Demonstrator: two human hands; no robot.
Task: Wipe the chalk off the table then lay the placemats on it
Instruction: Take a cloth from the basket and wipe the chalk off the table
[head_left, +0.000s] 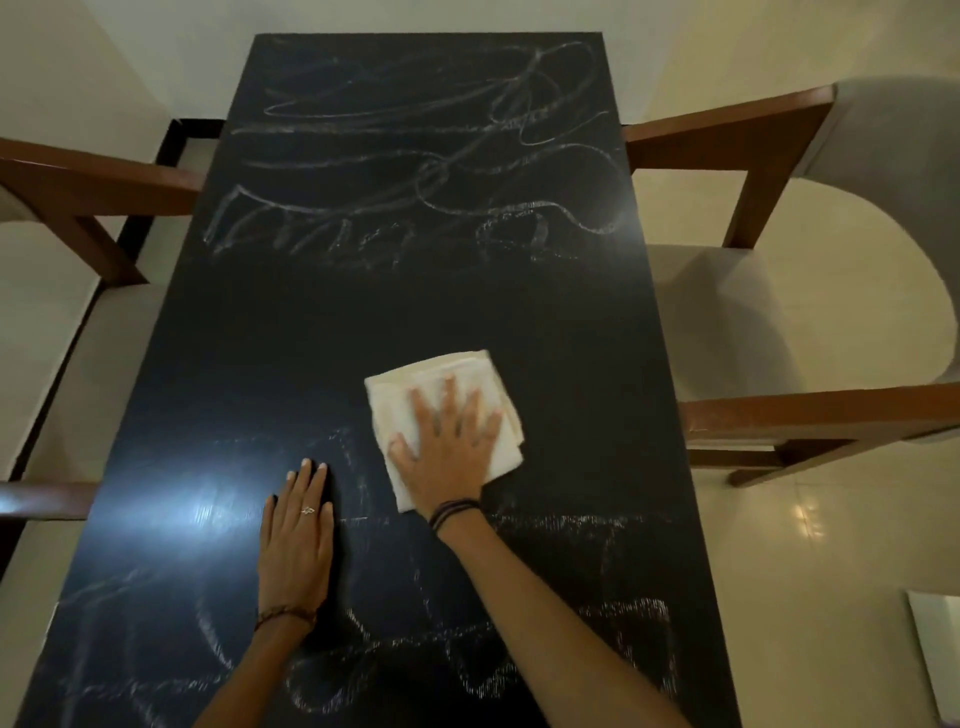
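A long black table (332, 332) runs away from me, marked with white chalk scribbles at the far end (415, 156) and along the near end (519, 644). Its middle band shows bare black. My right hand (449, 447) presses flat, fingers spread, on a folded white cloth (467, 369) just right of the table's centre. My left hand (296, 540) lies flat on the tabletop beside it, fingers together, holding nothing. No placemats are in view.
Wooden chairs with pale cushions flank the table: one at the right (753, 322), one at the left (78, 197). A white object (935, 649) shows at the lower right edge. The floor is pale tile.
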